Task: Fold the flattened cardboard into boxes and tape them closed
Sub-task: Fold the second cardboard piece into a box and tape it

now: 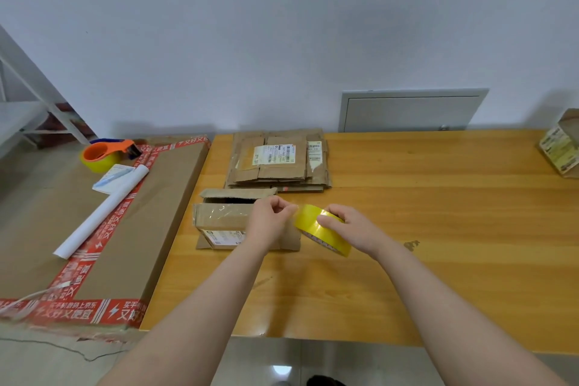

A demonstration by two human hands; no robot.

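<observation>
Head view: right hand (pixel 347 224) curls round yellow translucent packing-tape roll (pixel 316 230); left hand (pixel 271 219) apparently pinches its free end, directly over small brown cardboard box (pixel 221 219) on wooden table (pixel 438 197), long axis left-right, far flap open.

Flattened stack (pixel 279 163) behind folded box (pixel 222 222)

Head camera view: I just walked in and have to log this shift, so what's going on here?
A person is taping up a small cardboard box on the wooden table. The right hand holds a yellow tape roll while the left hand pinches its loose end, just above the box. The box's far flap is not yet closed. A stack of flattened cardboard waits behind it, and an orange tape dispenser sits untouched on a large carton to the left.
</observation>
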